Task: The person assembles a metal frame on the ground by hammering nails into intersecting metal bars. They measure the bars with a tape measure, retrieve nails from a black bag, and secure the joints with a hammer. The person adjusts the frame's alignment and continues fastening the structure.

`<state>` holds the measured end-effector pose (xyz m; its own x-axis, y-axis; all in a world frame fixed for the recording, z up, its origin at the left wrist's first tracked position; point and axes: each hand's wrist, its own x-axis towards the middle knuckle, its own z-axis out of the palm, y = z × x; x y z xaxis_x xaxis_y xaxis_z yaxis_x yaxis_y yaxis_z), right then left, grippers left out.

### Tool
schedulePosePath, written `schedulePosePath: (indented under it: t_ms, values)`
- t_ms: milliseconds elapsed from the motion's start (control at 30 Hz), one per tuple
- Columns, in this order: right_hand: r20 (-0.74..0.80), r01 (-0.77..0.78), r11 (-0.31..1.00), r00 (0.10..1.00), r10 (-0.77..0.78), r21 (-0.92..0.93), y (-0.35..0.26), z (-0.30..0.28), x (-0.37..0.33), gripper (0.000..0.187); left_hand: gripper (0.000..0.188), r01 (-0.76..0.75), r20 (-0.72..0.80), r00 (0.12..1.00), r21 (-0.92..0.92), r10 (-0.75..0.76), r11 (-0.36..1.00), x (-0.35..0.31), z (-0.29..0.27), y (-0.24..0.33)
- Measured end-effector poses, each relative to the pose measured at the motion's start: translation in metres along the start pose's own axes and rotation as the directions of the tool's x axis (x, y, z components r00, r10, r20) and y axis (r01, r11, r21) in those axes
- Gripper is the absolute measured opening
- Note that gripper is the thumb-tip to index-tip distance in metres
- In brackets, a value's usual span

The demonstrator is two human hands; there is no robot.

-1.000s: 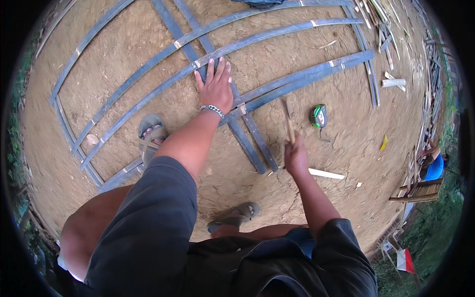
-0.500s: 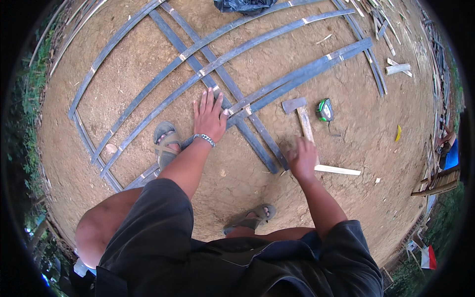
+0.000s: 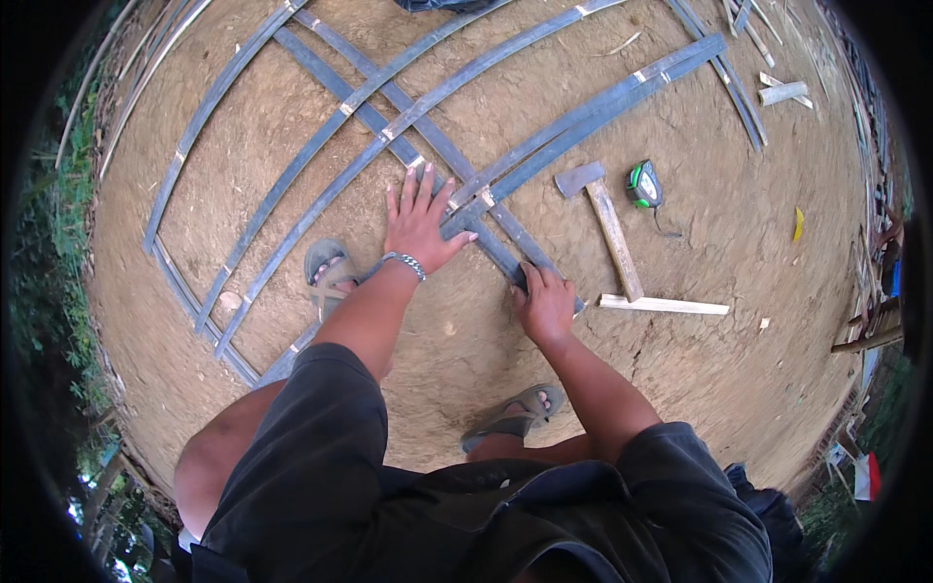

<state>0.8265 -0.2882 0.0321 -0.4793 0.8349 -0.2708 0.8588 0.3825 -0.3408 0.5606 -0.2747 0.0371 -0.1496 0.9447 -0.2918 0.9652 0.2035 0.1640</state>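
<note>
Long dark slats with pale scraped patches lie crossed on the ground. My left hand [image 3: 424, 225] rests flat on them near a crossing, fingers spread. A pair of slats runs from there toward me, and my right hand [image 3: 547, 305] has its fingers curled over the near ends. The left slat [image 3: 498, 255] of this pair meets my thumb side; the right slat [image 3: 525, 241] passes under the fingers. Which of them the palm grips is hidden. Right of that hand lies a hatchet [image 3: 612, 233] with a wooden handle, its butt by a pale wooden stick [image 3: 671, 306].
A green and black tape measure [image 3: 643, 185] lies right of the hatchet. Curved slats [image 3: 292, 165] spread to the left, beside my sandalled left foot [image 3: 328, 267]. Wood offcuts [image 3: 783, 93] lie far right. A black plastic bag [image 3: 437, 4] shows at the far edge.
My right hand has moved left from beside the hatchet handle onto the near slat ends. My left hand stays on the slats, its fingers more spread. The view has shifted slightly.
</note>
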Motion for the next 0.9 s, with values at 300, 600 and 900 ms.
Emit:
schedulePosePath:
  t_ms: [300,600,900]
  values:
    - [-0.067,-0.01,0.996,0.998,0.016,0.094,0.0044,0.0078,0.0041,0.04,0.09,0.015,-0.013,1.0,0.003,-0.015,1.0,0.0015,0.003,0.001]
    - [-0.094,-0.025,0.989,0.995,0.039,0.147,0.0047,0.0076,0.0056,0.039,0.084,-0.007,-0.032,0.999,0.025,0.008,1.0,0.0009,0.0057,-0.0002]
    - [-0.131,0.004,0.985,0.991,0.019,0.174,0.0097,0.0092,0.0048,0.04,0.08,0.001,0.015,1.0,0.03,-0.002,1.0,0.0019,0.0,0.005]
